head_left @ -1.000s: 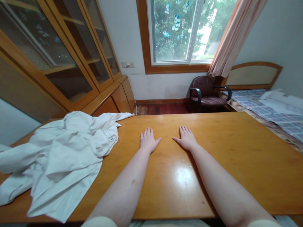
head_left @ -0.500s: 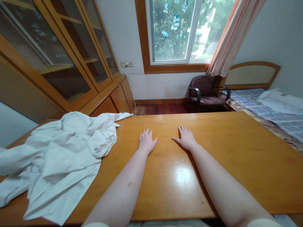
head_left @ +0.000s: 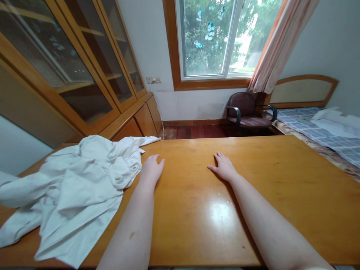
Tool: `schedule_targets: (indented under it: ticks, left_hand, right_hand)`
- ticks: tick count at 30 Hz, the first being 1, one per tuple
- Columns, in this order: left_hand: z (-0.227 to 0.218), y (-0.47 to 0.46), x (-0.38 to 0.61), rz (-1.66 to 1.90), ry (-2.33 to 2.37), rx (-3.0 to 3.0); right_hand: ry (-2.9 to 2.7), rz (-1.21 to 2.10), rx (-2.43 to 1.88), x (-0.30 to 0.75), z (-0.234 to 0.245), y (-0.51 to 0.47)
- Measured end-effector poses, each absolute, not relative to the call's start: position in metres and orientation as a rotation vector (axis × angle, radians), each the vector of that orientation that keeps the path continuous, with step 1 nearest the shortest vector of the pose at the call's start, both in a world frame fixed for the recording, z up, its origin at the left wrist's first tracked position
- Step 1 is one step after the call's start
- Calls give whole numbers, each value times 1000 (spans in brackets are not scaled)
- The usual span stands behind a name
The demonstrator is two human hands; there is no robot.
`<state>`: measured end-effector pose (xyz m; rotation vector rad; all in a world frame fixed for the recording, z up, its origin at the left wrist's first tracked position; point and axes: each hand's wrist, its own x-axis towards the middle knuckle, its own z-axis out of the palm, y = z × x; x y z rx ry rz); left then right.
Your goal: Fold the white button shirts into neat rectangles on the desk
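A crumpled white cloth garment [head_left: 81, 187], perhaps a shirt or coat, lies heaped on the left part of the wooden table [head_left: 191, 232]. Just right of its edge is my left hand [head_left: 152, 168], thumb apart from the fingers, holding nothing. Whether it touches the cloth or hovers slightly over the table I cannot tell. My right hand [head_left: 223, 167] rests palm down on the tabletop, near the middle, with its fingers stretched out and nothing in it.
On the left stands a glass-fronted cabinet [head_left: 112, 108]. A white cord [head_left: 159, 108] hangs from a wall socket [head_left: 153, 80]. Beyond the table are a brown armchair [head_left: 246, 108] and a window [head_left: 208, 45] with a pink curtain [head_left: 278, 48]. A bed [head_left: 334, 135] stands at right.
My left hand has moved left across the tabletop, closer to the white garment. The right hand stays about where it was. The whole view has shifted slightly.
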<state>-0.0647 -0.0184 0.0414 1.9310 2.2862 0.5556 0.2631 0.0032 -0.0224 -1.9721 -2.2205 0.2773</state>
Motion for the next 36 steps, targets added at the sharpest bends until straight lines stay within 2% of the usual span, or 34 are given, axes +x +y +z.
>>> schedule_targets:
  ticks: [6, 17, 25, 32, 36]
  left_hand:
    - [49, -47, -113, 775, 3005, 1416]
    - [44, -48, -152, 808, 2971, 1317]
    - [48, -53, -143, 1520, 2865, 1408]
    - [45, -49, -93, 1282, 2532, 1767]
    - [40, -48, -61, 1053, 2143, 2000]
  right_hand:
    - [-2217, 275, -1987, 262, -21, 3]
    - [-2213, 265, -1974, 263, -20, 1]
    - [-2204, 278, -1976, 262, -21, 2]
    - [-2198, 274, -1976, 262, -21, 2]
    - [-2197, 277, -1983, 262, -21, 2]
